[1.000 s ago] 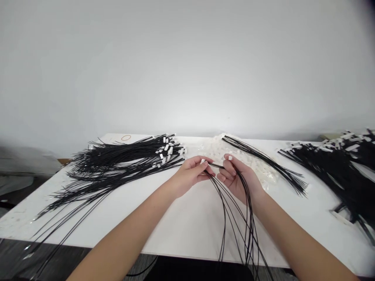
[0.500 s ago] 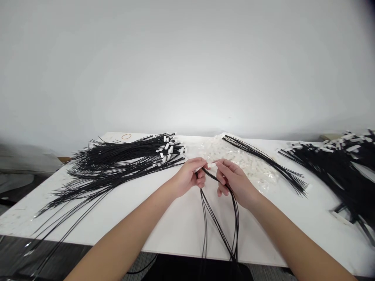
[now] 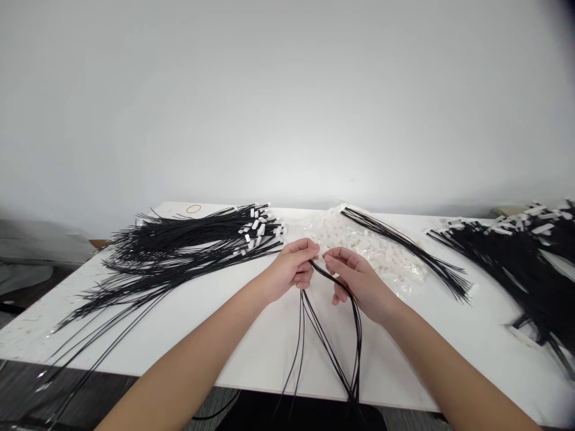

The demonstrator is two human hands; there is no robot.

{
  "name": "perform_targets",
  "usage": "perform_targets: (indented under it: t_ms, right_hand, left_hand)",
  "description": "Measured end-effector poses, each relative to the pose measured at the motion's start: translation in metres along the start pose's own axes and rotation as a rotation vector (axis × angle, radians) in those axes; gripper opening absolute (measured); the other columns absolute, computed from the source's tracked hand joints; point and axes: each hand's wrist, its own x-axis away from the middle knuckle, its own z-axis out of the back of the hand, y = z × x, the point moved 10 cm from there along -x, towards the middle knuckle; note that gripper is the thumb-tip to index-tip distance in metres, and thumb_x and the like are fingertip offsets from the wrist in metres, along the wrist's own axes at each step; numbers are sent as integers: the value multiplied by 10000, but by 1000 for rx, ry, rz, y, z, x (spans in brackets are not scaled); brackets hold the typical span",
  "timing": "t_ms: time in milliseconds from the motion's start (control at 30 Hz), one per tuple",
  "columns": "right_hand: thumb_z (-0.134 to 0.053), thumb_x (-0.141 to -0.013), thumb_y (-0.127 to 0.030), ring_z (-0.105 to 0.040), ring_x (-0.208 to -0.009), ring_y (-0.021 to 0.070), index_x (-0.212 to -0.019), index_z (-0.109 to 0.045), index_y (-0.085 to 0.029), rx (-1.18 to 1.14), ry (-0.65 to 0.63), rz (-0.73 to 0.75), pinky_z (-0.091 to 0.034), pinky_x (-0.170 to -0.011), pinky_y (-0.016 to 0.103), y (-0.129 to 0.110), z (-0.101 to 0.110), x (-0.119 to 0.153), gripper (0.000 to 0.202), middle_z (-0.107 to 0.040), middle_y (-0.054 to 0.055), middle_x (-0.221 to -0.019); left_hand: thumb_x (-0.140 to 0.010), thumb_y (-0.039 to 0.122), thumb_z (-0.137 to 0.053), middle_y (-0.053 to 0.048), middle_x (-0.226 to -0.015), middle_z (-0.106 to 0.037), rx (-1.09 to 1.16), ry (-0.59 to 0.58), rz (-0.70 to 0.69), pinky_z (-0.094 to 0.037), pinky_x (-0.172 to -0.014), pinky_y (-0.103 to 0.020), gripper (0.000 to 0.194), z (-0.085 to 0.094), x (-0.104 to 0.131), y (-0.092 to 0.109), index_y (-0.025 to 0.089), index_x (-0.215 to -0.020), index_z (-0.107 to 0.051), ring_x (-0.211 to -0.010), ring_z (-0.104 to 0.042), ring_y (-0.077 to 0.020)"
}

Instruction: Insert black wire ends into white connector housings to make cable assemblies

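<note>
L hand pinches blk wires. R hand just beside, can't tell if gripping. Bag w/ wht pcs beyond both.

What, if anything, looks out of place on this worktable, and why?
Several black wires from the left pile trail over the near edge of the white table, while most lie on it. A thin orange ring sits alone near the back edge, unlike anything around it. No damage is evident.
</note>
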Motion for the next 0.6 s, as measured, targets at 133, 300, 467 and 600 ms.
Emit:
perform_targets:
  t_ms: [133,300,467,600]
  right_hand:
    - [-561,-731,-488,-424,-433,12,-824,-506,-200,101,-93,-43,-521,-532,285,2,-8,4,308,-397,-55,-715]
    - [-517,-762,-486,-439,-513,32,-782,-512,-184,204,-177,-28,-502,-545,245,2,-17,7,303,-432,-36,-684]
    - [-461,-797,-473,-430,-550,46,-780,-497,-184,246,-189,-30,-514,-561,260,5,-20,8,292,-443,-24,-690]
    - [-427,-809,-495,-479,-570,60,-800,-480,-181,245,-161,-60,-520,-591,283,12,-17,5,319,-508,2,-760]
  left_hand:
    - [-738,394,-567,82,-471,-154,39,1,15,-170,-369,-177,262,1,-1,-4,216,-708,-377,-375,-154,-39]
    - [-730,392,-574,82,-464,-202,39,-11,26,-173,-362,-168,256,-3,-2,-9,215,-723,-389,-375,-153,-35]
    - [-733,414,-561,83,-444,-219,30,-16,44,-203,-360,-164,261,-5,-3,-12,210,-730,-398,-364,-188,-38]
    - [-739,414,-551,80,-443,-232,35,-16,54,-235,-361,-163,267,-5,-3,-13,204,-716,-387,-360,-234,-41]
